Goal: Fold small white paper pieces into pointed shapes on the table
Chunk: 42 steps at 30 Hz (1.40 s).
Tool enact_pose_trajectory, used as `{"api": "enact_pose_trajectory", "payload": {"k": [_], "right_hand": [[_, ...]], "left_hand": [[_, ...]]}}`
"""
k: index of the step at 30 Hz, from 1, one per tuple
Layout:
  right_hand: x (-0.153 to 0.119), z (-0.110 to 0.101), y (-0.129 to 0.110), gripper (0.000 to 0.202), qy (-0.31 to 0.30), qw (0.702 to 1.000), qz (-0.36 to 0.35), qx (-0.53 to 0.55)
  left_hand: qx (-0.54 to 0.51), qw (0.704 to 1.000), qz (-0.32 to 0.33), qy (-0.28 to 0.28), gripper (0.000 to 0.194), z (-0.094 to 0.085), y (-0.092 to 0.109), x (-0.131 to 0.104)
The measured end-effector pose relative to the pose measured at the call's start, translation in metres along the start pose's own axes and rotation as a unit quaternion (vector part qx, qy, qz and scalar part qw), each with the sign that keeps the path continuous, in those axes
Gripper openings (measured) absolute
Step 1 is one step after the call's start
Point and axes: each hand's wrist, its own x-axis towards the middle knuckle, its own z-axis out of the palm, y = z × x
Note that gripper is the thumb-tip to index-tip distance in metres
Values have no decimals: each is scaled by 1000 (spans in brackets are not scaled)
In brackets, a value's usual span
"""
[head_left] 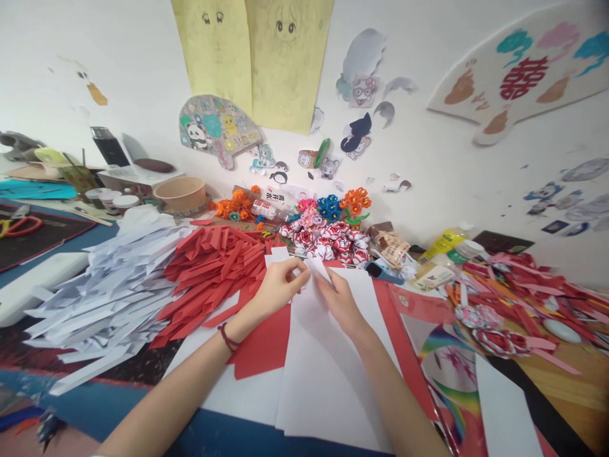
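Left arm [188, 384] bare, slants up from lower left of frame. Right arm [394, 374] bare, slants up from lower right. Left hand [280, 282] near middle, thumb and pointer finger curled in loop, tips pinched. Right hand [341, 306] close beside, fingers pointing to upper left, pinching too.

One camera, worn on the head, looks forward and down at the white paper [333, 381] from above its near edge, quite close; beyond the paper it faces the wall [413, 38].
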Motion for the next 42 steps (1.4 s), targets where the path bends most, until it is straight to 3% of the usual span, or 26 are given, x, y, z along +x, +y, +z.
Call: {"api": "enact_pose_trajectory", "payload": {"k": [4,8,11,18,28,31,35,42], "right_hand": [[1,-6,-1,38,41,992,34,115],[-1,-8,-6,39,4,983,63,172],[0,-10,-9,38,-26,985,79,152],[3,-16,-8,39,-10,989,89,116],[-3,-14,-14,41,-34,990,103,94],[-3,-12,-15,39,-19,991,96,89],[-2,-13,-15,34,0,995,68,71],[0,-15,-14,25,-40,997,53,46]], "left_hand": [[53,998,1,22,17,-1,-1,1],[126,987,1,101,19,0,-8,3],[116,986,4,121,28,0,-11,4],[18,998,0,60,46,-1,-11,4],[-167,984,-67,-18,28,-1,-4,5],[-168,981,-95,-27,29,-2,0,4],[-117,990,-74,-23,28,-3,-1,4],[-68,997,-34,-19,23,-5,-2,4]]}}
